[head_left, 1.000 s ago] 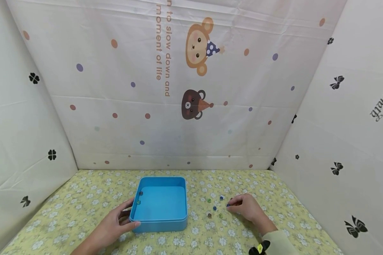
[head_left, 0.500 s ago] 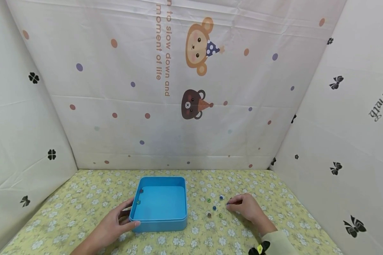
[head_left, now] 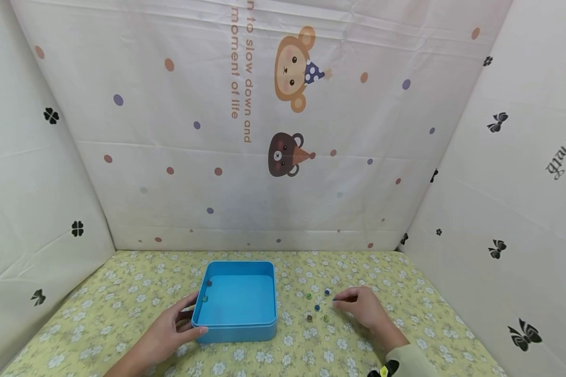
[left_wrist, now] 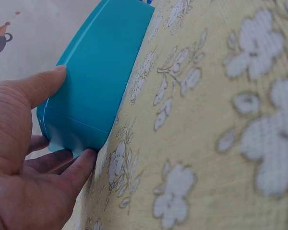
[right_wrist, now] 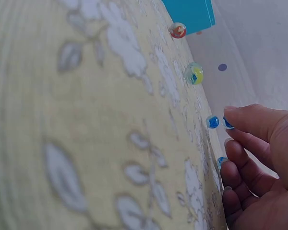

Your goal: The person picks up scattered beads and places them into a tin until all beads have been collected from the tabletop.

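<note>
Right of the blue box (head_left: 236,334), the right hand (head_left: 365,310) has shifted slightly boxward, its fingers nearly together, pinching a blue marble (right_wrist: 228,123); that marble seems secured, apart from the loose marbles (head_left: 317,308). The left hand (head_left: 164,336) holds the box's near-left corner, fingers spread. Fingertips partly cover the pinched marble; its clearance above the bench (head_left: 146,293) is unclear.
</note>
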A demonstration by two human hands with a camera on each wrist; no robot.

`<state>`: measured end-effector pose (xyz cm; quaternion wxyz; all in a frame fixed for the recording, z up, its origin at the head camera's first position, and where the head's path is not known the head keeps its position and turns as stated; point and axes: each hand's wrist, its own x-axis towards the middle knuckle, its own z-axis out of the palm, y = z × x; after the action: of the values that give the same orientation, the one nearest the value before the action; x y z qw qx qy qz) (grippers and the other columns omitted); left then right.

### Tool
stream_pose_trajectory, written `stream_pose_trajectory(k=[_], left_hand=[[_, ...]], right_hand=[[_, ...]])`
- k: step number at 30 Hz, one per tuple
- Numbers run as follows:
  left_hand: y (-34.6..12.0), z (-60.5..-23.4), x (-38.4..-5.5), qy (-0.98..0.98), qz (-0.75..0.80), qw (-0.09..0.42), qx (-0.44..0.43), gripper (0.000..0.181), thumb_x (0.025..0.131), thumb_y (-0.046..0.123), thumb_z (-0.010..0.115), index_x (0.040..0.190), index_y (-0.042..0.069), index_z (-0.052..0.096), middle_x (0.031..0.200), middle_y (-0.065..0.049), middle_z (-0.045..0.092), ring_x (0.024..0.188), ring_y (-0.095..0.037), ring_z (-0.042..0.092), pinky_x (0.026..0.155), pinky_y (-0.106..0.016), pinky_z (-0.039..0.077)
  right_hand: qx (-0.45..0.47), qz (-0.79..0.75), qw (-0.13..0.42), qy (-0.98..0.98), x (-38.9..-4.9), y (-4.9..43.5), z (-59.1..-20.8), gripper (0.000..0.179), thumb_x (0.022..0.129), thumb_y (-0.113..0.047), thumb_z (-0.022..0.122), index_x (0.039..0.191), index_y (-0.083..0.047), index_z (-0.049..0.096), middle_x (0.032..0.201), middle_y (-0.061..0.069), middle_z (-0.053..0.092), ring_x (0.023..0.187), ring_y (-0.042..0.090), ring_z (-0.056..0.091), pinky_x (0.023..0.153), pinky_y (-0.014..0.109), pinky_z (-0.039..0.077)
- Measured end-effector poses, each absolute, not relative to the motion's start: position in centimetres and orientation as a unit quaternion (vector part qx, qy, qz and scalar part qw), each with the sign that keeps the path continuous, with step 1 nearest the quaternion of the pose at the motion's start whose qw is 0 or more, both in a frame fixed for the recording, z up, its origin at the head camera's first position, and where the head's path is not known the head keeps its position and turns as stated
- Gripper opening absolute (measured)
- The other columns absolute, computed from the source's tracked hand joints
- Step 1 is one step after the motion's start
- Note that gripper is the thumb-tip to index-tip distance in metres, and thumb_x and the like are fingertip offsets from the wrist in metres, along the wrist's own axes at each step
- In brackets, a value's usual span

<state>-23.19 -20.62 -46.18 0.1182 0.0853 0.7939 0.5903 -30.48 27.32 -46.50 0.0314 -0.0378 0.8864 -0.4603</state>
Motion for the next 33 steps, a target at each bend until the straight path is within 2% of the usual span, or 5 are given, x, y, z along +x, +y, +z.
stream_pose_trajectory(k=[12,23,33], left_hand=[[-20.8,-46.3,-23.1,0.788,0.595,0.126,0.093,0.090,0.098,0.024,0.071,0.164,0.005,0.014,0.163,-0.038,0.016,0.143,-0.063,0.032,0.114,-0.040,0.060],[-20.9,-46.3,-23.2,0.788,0.594,0.128,0.095,0.089,0.099,0.023,0.070,0.164,0.004,0.013,0.163,-0.038,0.015,0.143,-0.063,0.030,0.116,-0.042,0.058],[-20.7,-46.2,-23.2,0.797,0.585,0.122,0.084,0.089,0.098,0.025,0.071,0.164,0.004,0.015,0.162,-0.039,0.019,0.142,-0.062,0.034,0.113,-0.039,0.061]], right_hand=[[-0.037,-0.487,0.019,0.872,-30.3,26.6,-46.6,0.023,0.090,-0.022,0.082,0.106,-0.006,0.080,0.105,0.005,0.076,0.087,0.015,0.068,0.069,0.027,0.066],[-0.032,-0.527,0.012,0.849,-30.0,26.1,-46.3,0.030,0.091,-0.025,0.081,0.112,-0.003,0.078,0.113,0.008,0.075,0.094,0.016,0.069,0.078,0.033,0.070],[-0.061,-0.570,0.025,0.819,-29.8,25.7,-46.2,0.038,0.093,-0.025,0.078,0.119,0.002,0.073,0.120,0.014,0.073,0.098,0.017,0.070,0.081,0.031,0.071]])
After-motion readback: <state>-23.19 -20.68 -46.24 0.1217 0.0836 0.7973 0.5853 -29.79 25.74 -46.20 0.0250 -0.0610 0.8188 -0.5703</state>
